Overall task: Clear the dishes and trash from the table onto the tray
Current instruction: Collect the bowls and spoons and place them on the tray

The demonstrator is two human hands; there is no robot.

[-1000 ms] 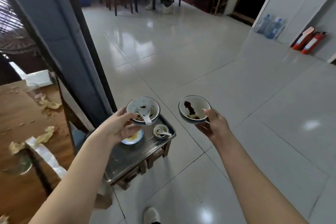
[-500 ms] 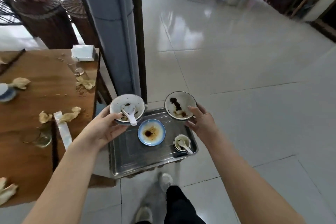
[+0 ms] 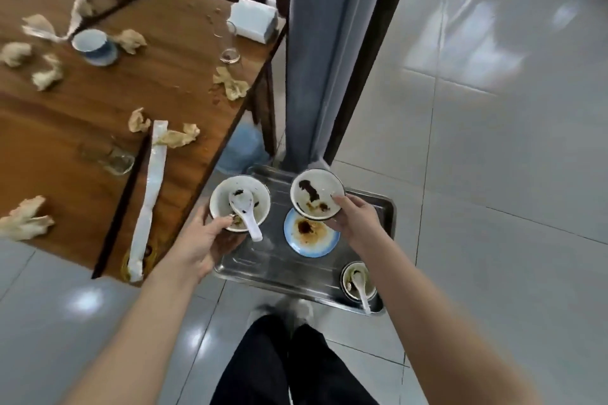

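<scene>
Head view, looking down. The left forearm enters from the lower left. The left hand [image 3: 200, 240] cups the left bowl [image 3: 240, 204] from beneath, thumb hooked over its near rim, fingers curled under the base. A white spoon [image 3: 247, 214] lies inside this bowl, its handle jutting past the near rim.

The right forearm enters from the lower right. The right hand [image 3: 357, 219] pinches the right bowl [image 3: 317, 194], thumb on the inner rim and fingers below. This bowl carries dark sauce smears and tilts slightly toward the camera.

Both bowls sit at frame centre over the steel tray [image 3: 263, 268]. Whether either touches it cannot be told. On the tray lie a blue plate [image 3: 311, 240], partly overlapped by the right bowl, and, at lower right, a small cup [image 3: 357, 279] with its own spoon.

The wooden table [image 3: 82, 115], upper left, bears crumpled napkins [image 3: 176, 136], chopsticks [image 3: 121, 207] and a paper sleeve [image 3: 149, 200]. Any print on the sleeve is too blurred to read.
</scene>
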